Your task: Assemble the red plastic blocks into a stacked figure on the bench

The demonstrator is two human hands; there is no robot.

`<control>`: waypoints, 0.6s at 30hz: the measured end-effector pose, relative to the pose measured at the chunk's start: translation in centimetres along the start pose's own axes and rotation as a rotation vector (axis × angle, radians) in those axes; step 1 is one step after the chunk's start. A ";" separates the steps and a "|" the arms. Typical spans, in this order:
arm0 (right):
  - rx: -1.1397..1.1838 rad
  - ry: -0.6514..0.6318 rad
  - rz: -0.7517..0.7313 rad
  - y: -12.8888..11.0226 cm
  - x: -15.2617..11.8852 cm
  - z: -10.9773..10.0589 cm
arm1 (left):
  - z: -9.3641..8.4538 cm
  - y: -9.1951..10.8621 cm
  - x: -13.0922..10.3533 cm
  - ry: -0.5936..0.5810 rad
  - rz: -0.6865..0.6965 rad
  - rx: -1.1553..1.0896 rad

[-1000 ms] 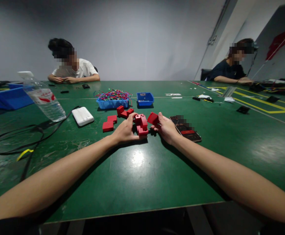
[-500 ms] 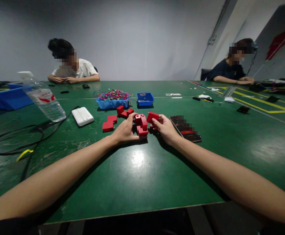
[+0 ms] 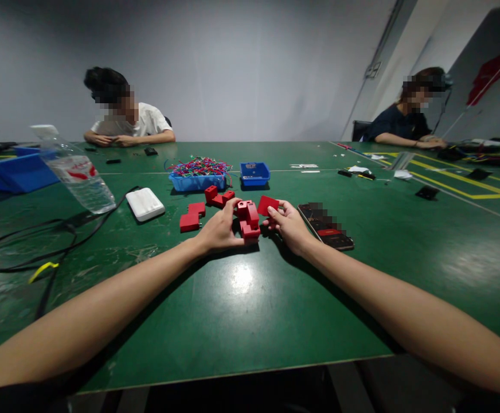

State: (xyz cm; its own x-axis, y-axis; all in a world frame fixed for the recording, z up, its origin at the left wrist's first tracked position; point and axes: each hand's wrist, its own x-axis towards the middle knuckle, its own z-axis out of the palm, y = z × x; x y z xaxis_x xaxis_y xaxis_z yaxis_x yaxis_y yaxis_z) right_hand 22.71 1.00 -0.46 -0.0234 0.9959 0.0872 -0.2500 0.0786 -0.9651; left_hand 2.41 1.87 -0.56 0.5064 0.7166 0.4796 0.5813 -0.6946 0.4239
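Note:
My left hand (image 3: 223,228) is closed around a red notched block (image 3: 249,219), which has a round hole in its top and rests low over the table. Between the thumb and fingers of my right hand (image 3: 289,225) is a flat-faced red piece (image 3: 268,205), held just right of the block and apart from it. Beyond my left hand lies a stepped red block (image 3: 219,197). Two square red pieces (image 3: 190,222), with small metal pins at their sides, lie left of that hand. My fingertips partly cover both held parts.
A phone (image 3: 325,226) lies beside my right hand. Farther back are a blue bin of coloured wires (image 3: 198,182) and a small blue tray (image 3: 254,175). To the left are a white power bank (image 3: 145,205), a bottle (image 3: 78,172) and a black cable (image 3: 26,267). Two people sit across the table.
The red piece in my right hand has been turned, so its broad flat face now shows toward me. My left hand and the notched block have stayed put.

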 end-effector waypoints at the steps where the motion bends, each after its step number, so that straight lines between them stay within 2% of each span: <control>1: 0.010 -0.005 -0.007 -0.1 -0.1 0.0 | 0.0 0.0 0.0 -0.002 -0.001 -0.003; 5: 0.026 -0.029 -0.030 -0.4 -0.4 0.2 | -0.1 0.1 0.0 -0.006 -0.011 0.003; 10: 0.054 -0.043 0.014 -0.6 -0.7 0.4 | 0.0 0.1 0.0 -0.002 -0.011 -0.006; 18: 0.068 -0.019 0.047 -0.7 -0.5 0.6 | -0.1 0.3 0.0 -0.007 -0.020 -0.028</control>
State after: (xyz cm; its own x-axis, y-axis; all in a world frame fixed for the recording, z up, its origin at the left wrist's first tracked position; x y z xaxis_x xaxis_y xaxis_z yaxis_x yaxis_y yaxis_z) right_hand 22.37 0.41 0.33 -0.0544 0.9974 0.0477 -0.3129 0.0284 -0.9494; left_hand 2.53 1.69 -0.35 0.4994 0.7304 0.4658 0.5729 -0.6818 0.4549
